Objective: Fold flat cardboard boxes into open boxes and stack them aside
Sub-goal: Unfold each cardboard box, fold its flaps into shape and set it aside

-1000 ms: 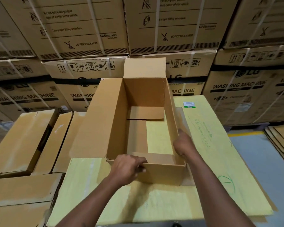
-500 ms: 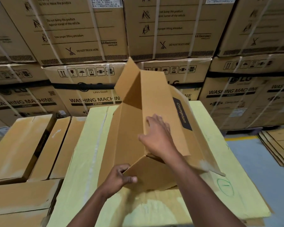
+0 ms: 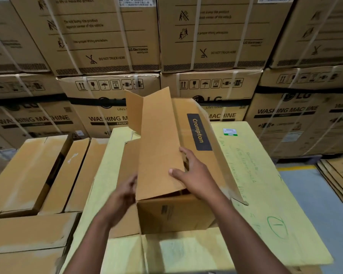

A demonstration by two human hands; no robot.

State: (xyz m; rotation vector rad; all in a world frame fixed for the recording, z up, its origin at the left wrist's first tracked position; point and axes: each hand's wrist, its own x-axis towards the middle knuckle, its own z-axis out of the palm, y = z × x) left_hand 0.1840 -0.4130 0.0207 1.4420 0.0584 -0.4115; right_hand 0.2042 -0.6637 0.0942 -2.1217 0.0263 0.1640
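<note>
**A:** Centre of the frame, on the yellow-green bench (image 3: 265,194), sits the box (image 3: 176,212), tipped so its "Crompton" side faces up and right. A long flap (image 3: 156,145) stands up over it, not yet folded flat.

**B:** And the risk from here?

**A:** I'd say that flap. It's tall and only bent along one crease; press off-centre and it could buckle, or spring up again once let go. Another flap (image 3: 134,111) juts out in the upper middle of the frame, loose, and could catch as the box turns.

**B:** Could the box itself slide?

**A:** Possibly. It rests on one edge on smooth sheeting, so a hard push from the right might skate it toward the stacked boxes (image 3: 48,171) at the left of the frame.

**B:** Talk me through the fingers.

**A:** Right hand (image 3: 196,175): fingers fairly straight and spread, lying across the flap's right edge, thumb pressed on its face. More a press than a clamp, nothing wrapped tight.

**B:** Left hand (image 3: 125,194)?

**A:** Blurred, and half tucked behind the flap's lower left edge. Fingers look loosely curled against the cardboard, but whether they pinch it or merely steady it, I can't tell.
</note>
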